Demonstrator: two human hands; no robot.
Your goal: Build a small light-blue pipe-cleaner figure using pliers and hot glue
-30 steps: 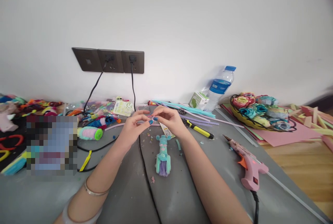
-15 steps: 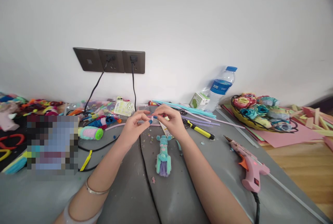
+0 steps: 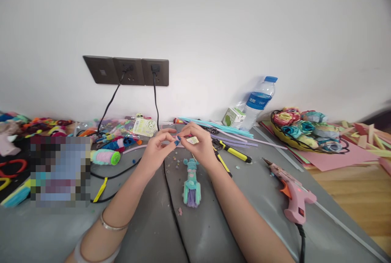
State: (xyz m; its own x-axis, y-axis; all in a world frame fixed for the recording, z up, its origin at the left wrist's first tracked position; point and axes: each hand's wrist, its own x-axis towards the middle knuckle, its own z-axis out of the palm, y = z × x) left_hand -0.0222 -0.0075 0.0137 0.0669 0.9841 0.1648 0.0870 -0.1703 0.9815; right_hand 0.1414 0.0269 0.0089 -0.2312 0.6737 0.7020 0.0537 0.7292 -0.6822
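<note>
**Grey craft table, both hands pinching a small pink piece**

Grey mat [image 3: 214, 230] covered the table against a plain white wall w/ a dark socket strip [image 3: 126, 71], two black cords plugged in. Right side: a black wire basket [image 3: 293, 142] w/ yellow lining held rolled paper flowers [image 3: 305, 126] in pink, teal & yellow, piled above the rim. It sat on pink paper sheets [image 3: 336, 159]. Just left of the basket a water bottle [image 3: 258, 102] w/ blue cap leaned tilted, contents too faint to tell; touching or nearly touching it, a small green-white carton [image 3: 233, 117]. Clear plastic packets [image 3: 122, 126] near the wall held colourful bits, too small to name.

Both forearms came in from the bottom edge & met at centre, wrists raised off the mat. Left hand [image 3: 157, 149], bracelets on its wrist, had thumb & forefinger closed on a small pink piece [image 3: 178, 137], blue nails visible. Right hand [image 3: 198, 144] pinched the same piece from the other side, fingers curled, w/ a small white tag [image 3: 193, 140] showing at its fingertips. The piece was held in the air, above a teal-&-purple pipe-cleaner figure [image 3: 192, 181] lying flat on the mat between the arms.

Long pipe cleaners [image 3: 226, 130], blue & lilac, lay behind the right hand. Yellow-black cutter [image 3: 235, 151] just right of it. Pink glue gun [image 3: 290, 193] lay well apart to the right, cord trailing off the bottom.
</note>
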